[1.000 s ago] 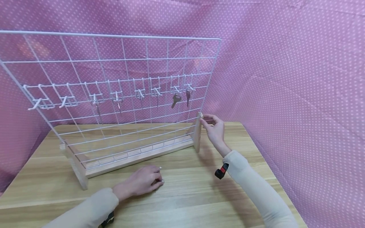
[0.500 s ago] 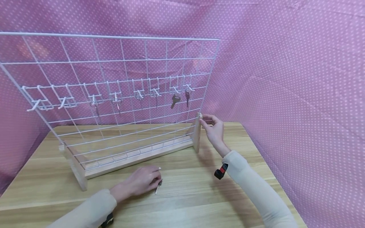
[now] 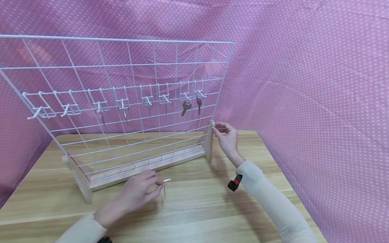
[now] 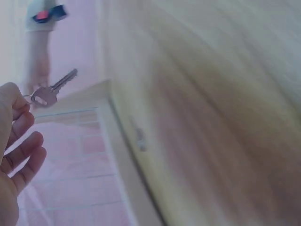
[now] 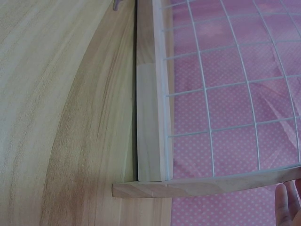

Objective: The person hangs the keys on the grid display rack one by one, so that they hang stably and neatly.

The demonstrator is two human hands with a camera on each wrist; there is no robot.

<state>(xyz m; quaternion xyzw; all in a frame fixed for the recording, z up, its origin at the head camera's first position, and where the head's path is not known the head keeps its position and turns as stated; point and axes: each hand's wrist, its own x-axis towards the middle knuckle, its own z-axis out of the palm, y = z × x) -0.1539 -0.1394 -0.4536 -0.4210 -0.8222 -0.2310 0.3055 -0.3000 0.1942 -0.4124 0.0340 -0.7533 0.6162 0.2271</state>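
My left hand [image 3: 138,190] pinches a small ring between thumb and forefinger, and a silver key [image 4: 47,96] dangles from it above the table. Another small silver key [image 4: 140,137] lies on the tabletop by the rack's base, partly behind the fingertips in the head view. My right hand [image 3: 227,138] grips the top of the rack's right wooden upright [image 3: 209,143]. Between the hands stands the white wire rack [image 3: 133,63]. Several keys hang from its hooks, among them a dark key [image 3: 186,107] near the right end.
Two leftmost hooks, including the end hook [image 3: 41,111], carry no key. The rack's wooden base [image 3: 149,167] runs across the wood-grain table [image 3: 194,216]. Pink dotted cloth [image 3: 319,101] surrounds the table behind and at the right.
My left hand has lifted the key off the tabletop by its ring and drawn slightly back to the left. My right hand keeps its hold on the upright.
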